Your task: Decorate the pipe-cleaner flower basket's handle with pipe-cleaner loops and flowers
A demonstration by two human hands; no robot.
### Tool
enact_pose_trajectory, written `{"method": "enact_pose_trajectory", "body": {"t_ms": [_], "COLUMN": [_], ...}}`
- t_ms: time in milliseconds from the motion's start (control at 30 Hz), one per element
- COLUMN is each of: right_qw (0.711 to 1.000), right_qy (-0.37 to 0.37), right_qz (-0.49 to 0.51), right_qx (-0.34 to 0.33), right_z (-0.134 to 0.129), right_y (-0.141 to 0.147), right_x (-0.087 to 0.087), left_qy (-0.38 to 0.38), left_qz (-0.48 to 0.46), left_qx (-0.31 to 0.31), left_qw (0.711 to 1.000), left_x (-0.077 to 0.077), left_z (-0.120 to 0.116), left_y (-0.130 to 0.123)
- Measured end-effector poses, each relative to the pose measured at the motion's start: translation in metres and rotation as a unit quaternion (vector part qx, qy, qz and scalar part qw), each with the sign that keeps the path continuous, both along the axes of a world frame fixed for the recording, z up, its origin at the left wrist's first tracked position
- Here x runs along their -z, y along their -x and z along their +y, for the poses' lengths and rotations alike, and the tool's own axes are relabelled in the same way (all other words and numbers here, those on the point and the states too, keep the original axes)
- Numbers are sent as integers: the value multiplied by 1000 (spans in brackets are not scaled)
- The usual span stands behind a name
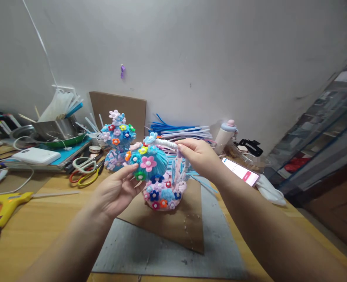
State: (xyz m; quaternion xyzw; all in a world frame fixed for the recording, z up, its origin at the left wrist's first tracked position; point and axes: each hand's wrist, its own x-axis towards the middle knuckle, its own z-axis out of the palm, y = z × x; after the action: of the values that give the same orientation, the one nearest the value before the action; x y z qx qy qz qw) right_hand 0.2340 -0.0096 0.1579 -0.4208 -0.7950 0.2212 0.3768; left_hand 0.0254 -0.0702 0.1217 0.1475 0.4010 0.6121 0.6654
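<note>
A left hand (111,196) cups a blue flower-covered dome (158,159), thumb and fingers curled at its edge. The fingers of the right hand (197,154) pinch a white fuzzy stem (168,143) reaching the dome's top. Just below both hands' fingers, a pink flowered base (165,196) rests on cardboard (188,229). The step appears to be adjusting the dome and stem; the next move likely calls for gentle, two-handed support.
</note>
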Motion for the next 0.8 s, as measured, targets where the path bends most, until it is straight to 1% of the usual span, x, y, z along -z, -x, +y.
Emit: {"method": "enact_pose_trajectory", "body": {"t_ms": [67,167,333,400,600,800], "right_qw": [999,997,991,991,994,994], "right_qy": [20,66,129,132,103,102], "right_qz": [-28,-30,-22,-19,-6,25], "right_qx": [14,2,-15,-19,-36,-8], "right_z": [2,7,17,19,21,18], "right_y": [4,9,12,11,8,6], "right_x": [-7,-16,-20,-19,-15,-19], "left_qy": [-14,-27,-36,-44,-59,-64], "left_qz": [1,7,26,34,44,42], "left_qx": [-14,-26,-44,-51,-50,-48], "left_qw": [1000,999,998,997,996,996], "left_x": [2,3,2,2,1,2], "left_z": [1,2,3,4,5,4], "left_y": [-2,-2,0,1,1,-4]}}
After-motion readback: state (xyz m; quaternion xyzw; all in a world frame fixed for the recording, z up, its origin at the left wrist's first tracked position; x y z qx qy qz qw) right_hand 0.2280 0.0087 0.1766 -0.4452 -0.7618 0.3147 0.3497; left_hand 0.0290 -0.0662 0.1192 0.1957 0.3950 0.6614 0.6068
